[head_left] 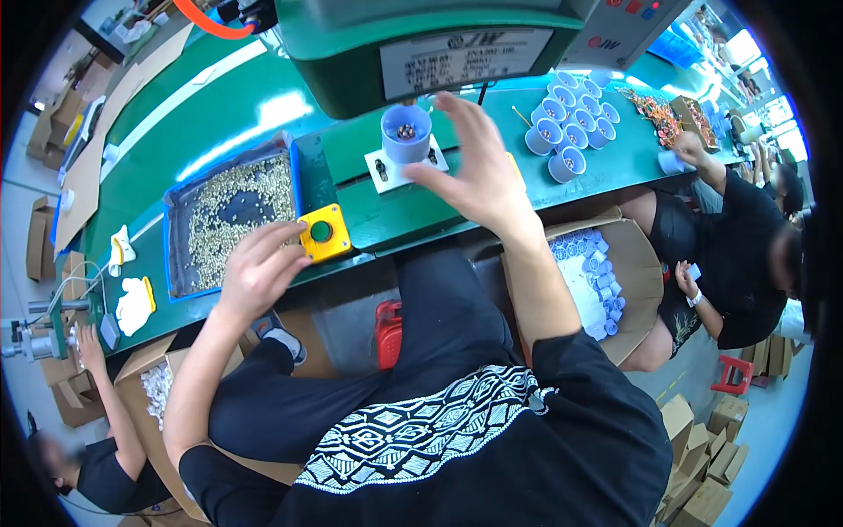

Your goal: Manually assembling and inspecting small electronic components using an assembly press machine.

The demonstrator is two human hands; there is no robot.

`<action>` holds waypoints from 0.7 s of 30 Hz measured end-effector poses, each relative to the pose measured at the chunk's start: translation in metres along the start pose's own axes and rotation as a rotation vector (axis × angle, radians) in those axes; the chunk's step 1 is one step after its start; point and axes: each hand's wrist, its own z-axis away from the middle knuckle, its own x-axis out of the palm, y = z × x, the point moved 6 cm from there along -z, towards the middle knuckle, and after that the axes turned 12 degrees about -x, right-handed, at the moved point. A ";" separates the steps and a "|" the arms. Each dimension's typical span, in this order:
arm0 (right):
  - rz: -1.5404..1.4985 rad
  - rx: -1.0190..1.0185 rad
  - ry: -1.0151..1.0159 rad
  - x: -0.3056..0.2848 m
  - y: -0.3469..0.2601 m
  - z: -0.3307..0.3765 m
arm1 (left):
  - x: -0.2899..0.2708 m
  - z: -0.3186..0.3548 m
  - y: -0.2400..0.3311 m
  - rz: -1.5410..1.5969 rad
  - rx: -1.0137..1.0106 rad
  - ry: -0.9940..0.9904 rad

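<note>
Hands: right hand [479, 171] is spread, fingers splayed, hovering just right of and slightly nearer than the blue cup [406, 132]; fingertips are close to the cup wall but contact can't be confirmed, nothing pinched. Left hand [259, 263] is loosely curled, fingers resting at the left edge of the yellow button box [323, 233], partly over the tray's near right corner; holds nothing as far as I can tell.

Key relation: cup lies up-left of the right hand, upright, open mouth up, long axis vertical. Right hand is clearly the nearer one; left is well apart from the cup, down-left.

Rest, big to small:
- Green bench [219, 114] runs across the view, slanted.
- Green press housing [413, 44] hangs directly over the cup.
- Blue tray [176, 246] of small brass-coloured parts, left of the button box.
- Open carton [632, 263] of blue cups at the person's right knee.
- Cluster of more blue cups [571, 123] on the bench, well right of the press, each with small metal bits inside.
- White fixture plate [386, 171] under the cup; cup sits on it, small metal parts visible inside.
- Button box: yellow, green round button in the middle, touching the bench's front edge.

Other people work at far right and lower left; their hands are well clear.
</note>
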 end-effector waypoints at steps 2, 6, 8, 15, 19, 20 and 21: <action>0.077 -0.059 0.140 -0.018 0.025 0.039 | 0.005 0.004 0.000 -0.018 0.020 -0.024; 0.087 -0.049 0.209 -0.025 0.079 0.105 | 0.019 0.005 -0.001 -0.049 0.025 -0.086; -0.001 -0.111 0.229 -0.027 0.073 0.092 | 0.020 -0.004 0.000 -0.072 0.004 -0.096; -0.261 0.122 0.618 -0.014 0.120 0.097 | 0.006 -0.015 -0.012 0.054 0.041 -0.005; -0.186 0.169 0.422 -0.010 0.112 0.093 | 0.005 -0.003 -0.023 0.100 -0.051 -0.120; -0.219 0.190 0.419 -0.003 0.117 0.097 | 0.005 0.003 -0.023 0.143 -0.109 -0.120; -0.251 0.209 0.418 0.004 0.121 0.100 | 0.005 0.007 -0.023 0.188 -0.164 -0.123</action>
